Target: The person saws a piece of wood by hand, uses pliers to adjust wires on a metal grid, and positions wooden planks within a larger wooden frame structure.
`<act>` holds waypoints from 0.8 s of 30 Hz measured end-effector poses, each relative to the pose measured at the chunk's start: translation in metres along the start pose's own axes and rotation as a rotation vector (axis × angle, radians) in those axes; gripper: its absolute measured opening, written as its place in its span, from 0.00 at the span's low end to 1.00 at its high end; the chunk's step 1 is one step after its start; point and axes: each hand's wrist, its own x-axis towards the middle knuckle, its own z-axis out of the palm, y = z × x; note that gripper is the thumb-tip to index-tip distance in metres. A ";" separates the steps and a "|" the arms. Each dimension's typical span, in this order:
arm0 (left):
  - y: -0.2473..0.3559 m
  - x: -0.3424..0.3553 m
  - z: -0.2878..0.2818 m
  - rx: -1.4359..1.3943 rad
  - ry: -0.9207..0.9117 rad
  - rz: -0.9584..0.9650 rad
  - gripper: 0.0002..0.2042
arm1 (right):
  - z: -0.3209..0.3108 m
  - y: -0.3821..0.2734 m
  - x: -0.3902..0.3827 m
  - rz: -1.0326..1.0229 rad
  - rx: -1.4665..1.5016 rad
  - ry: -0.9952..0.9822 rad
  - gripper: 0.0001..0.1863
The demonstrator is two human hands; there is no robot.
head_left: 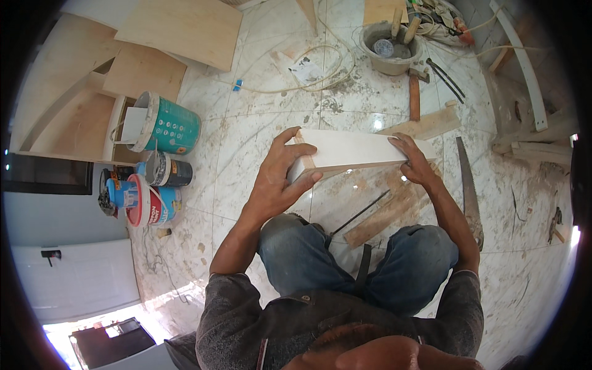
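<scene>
Both my hands hold up a long, white-faced wooden piece (354, 147) in front of my knees, with bare wood showing along its edges. My left hand (277, 172) grips its left end, fingers over the top and thumb along the near corner. Farther right, my right hand (412, 161) is closed on the near edge, fingers on the white face. Below the piece, a brown wooden strip (382, 213) lies on the floor beside a thin dark rod (361, 214). A handsaw (468, 191) rests right of my right forearm.
Beyond the piece lie a hammer (414, 98), a plank (431, 125) and long-handled pincers (445, 80). A grey bucket (390, 65) holds tools. Paint buckets (176, 126) stand at left near plywood sheets (182, 31). A pale hose (345, 68) curls over the tiled floor.
</scene>
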 end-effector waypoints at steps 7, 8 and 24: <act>-0.007 -0.010 0.004 -0.032 0.048 0.000 0.21 | 0.000 -0.014 0.006 0.057 -0.042 -0.076 0.43; -0.005 -0.011 0.004 -0.019 0.044 0.002 0.21 | -0.001 -0.020 0.006 0.044 -0.043 -0.083 0.43; -0.015 -0.016 0.012 -0.026 0.082 0.094 0.20 | 0.013 -0.133 0.064 -0.551 -0.075 -0.021 0.40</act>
